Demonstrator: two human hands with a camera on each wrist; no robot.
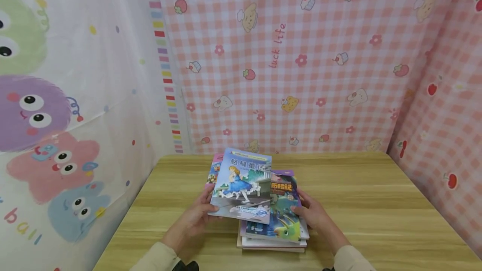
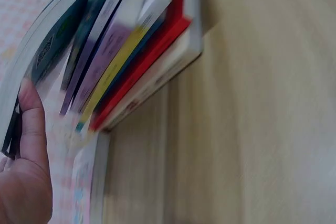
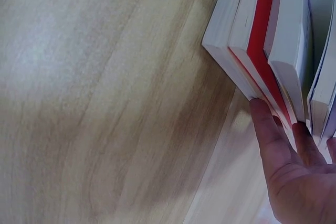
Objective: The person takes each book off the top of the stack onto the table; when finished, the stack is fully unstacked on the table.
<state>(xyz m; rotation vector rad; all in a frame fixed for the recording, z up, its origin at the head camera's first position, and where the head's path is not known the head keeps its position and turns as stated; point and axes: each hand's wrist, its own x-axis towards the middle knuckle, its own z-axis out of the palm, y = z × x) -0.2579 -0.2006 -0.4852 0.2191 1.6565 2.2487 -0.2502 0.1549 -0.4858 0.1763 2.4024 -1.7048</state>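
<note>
L hand [image 1: 197,216]: pinches blue bk [image 1: 241,185], tilted, partly over bk stack [image 1: 287,214] on desk [image 1: 369,208]. R hand [image 1: 315,212]: fingers extended, touching stack's rt side. Pink bk [image 1: 213,171]: partly hidden behind blue bk.

1. The blue book [image 1: 241,183], its cover showing a drawn figure in a blue dress, is closed and face up; the left hand [image 1: 196,214] grips it at its 8 o'clock corner.
2. A pink book [image 1: 214,171], mostly hidden beneath it, peeks out at its 10 o'clock.
3. The dinosaur book [image 1: 284,218], yellow-titled and partly covered, lies face up, topping the stack [image 1: 273,244].
4. The stack shows purple, yellow, red and cream spines; the right hand [image 1: 314,213] touches its 3 o'clock side.
</note>
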